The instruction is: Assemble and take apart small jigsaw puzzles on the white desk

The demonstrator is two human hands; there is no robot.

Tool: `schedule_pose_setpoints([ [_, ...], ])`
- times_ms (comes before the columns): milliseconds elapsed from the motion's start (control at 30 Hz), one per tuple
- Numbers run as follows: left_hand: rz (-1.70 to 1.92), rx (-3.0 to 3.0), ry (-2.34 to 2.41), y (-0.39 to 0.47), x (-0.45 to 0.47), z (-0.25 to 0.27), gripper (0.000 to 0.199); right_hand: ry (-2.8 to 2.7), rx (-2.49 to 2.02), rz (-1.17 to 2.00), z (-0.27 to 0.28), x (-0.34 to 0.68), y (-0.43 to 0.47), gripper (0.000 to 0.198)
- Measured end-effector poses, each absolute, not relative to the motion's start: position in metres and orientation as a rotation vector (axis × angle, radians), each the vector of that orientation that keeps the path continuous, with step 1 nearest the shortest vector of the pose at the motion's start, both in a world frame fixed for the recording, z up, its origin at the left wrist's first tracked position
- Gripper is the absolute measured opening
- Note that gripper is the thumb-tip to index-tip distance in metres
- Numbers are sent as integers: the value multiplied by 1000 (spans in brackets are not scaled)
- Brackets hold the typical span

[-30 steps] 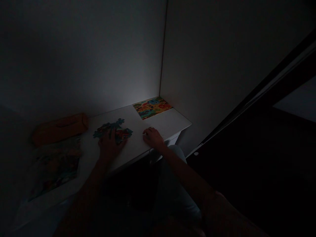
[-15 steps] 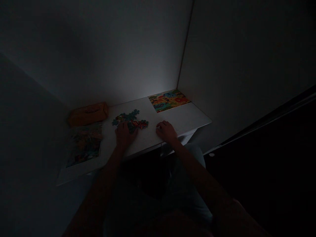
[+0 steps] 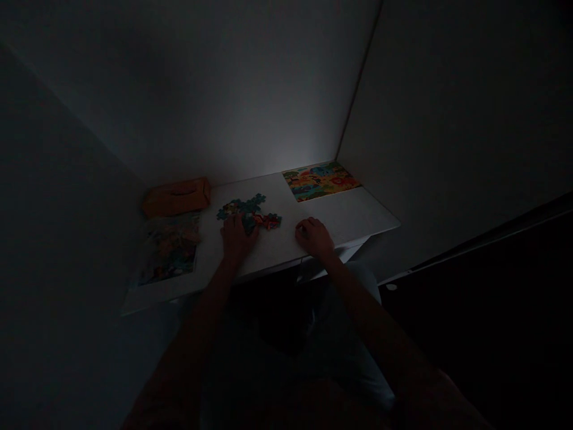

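Observation:
Jigsaw pieces (image 3: pixel 250 206), mostly teal with some red and orange ones, lie in a loose pile on the white table (image 3: pixel 280 245). My left hand (image 3: pixel 237 239) rests at the near side of the pile, its fingers and thumb spread and touching pieces. To the right of the pile, my right hand (image 3: pixel 316 237) lies on the table with its fingers curled in towards the thumb. Whether a piece is between those fingertips is too dark to see. A colourful picture sheet with animals (image 3: pixel 320 181) lies flat in the back right corner, beyond my right hand.
An orange box (image 3: pixel 176 197) stands at the back left. In front of it is a clear plastic bag (image 3: pixel 172 248) over a coloured picture. Walls (image 3: pixel 242 107) close off the table's back and right side. The room is very dark.
The whole view has shifted, so the table and everything on it sit further right in the picture. Both hands keep nearly the same places on the table.

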State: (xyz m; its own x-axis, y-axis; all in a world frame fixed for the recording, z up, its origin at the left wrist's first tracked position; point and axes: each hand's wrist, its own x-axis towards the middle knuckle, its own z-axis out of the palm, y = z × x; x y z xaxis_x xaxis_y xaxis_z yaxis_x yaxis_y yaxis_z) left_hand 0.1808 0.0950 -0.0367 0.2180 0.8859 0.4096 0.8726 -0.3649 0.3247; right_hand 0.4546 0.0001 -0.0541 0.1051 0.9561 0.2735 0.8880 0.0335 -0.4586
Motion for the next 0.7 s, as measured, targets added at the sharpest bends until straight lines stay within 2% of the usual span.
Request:
schedule_pose_setpoints([
  [433, 927, 2221, 1834, 94, 178, -38, 80, -1798, -1824, 91, -63, 459, 0, 18],
  [700, 1053, 2137, 1782, 96, 175, -39, 56, -1770, -1835, 100, -61, 459, -1, 20],
])
